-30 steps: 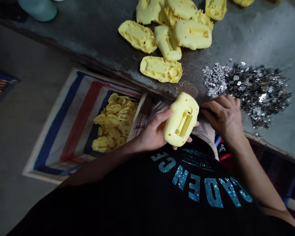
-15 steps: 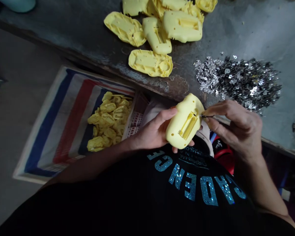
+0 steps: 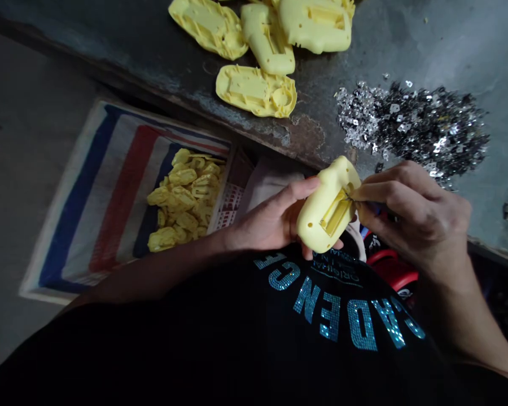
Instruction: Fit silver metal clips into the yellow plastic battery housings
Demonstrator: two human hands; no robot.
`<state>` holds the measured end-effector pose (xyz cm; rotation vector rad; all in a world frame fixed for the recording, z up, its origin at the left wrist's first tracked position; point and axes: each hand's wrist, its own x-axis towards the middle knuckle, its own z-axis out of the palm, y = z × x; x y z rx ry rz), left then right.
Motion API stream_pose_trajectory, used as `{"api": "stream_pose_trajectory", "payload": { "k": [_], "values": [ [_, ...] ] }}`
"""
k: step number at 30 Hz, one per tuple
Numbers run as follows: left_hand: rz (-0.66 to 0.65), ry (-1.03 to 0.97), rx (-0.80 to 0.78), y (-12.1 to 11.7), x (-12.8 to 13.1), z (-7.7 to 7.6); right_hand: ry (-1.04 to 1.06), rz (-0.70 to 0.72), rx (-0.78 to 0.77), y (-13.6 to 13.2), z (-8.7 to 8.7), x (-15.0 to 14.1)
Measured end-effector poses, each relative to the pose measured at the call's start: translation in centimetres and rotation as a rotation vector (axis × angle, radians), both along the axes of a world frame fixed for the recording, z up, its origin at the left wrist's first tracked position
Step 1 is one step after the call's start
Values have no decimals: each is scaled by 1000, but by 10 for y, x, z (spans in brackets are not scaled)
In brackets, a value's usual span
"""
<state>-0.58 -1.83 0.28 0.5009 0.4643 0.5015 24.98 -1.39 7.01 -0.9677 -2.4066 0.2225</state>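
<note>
My left hand [image 3: 275, 217] is closed round a yellow plastic shell [image 3: 315, 211], its thumb on the near edge and fingertips showing beneath. The shell is tilted, with its outer face and a long battery slot [image 3: 335, 216] turned up. At the upper end of that slot, my right hand [image 3: 410, 208] pinches a small dark metal piece [image 3: 349, 195], mostly covered by the fingertips. A heap of small shiny metal contact pieces [image 3: 432, 132] lies on the bench beyond my right hand.
More yellow shells [image 3: 256, 90] lie along the bench [image 3: 313, 104], some stacked. Below its edge, at left, a crate [image 3: 97, 208] lined with striped sheeting holds many small yellow parts [image 3: 186, 197]. Something red [image 3: 393, 270] sits under my right forearm.
The shell has shifted slightly right and tilted more. My right fingertips have moved from beside its edge onto the end of the slot with the metal piece. The view has shifted a little.
</note>
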Motion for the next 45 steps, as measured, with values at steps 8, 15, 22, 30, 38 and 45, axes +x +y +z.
{"api": "stream_pose_trajectory", "payload": {
  "k": [8,15,22,30,38,45],
  "values": [
    [2,16,-1,-2,3,1,-281,37,125,-1,16,-6],
    [-8,-32,-13,-1,4,-2,-222,10,79,-3,9,-8],
    [15,-32,-28,1,2,-2,162,-106,-148,-9,-1,-4],
    [240,127,110,-10,8,6,224,-155,-226,-12,-18,-9],
    [213,74,86,-12,11,-1,301,-166,-156,-18,-25,-11],
    [136,28,71,-10,13,-6,292,-168,-283,-13,-27,-1]
  ]
}}
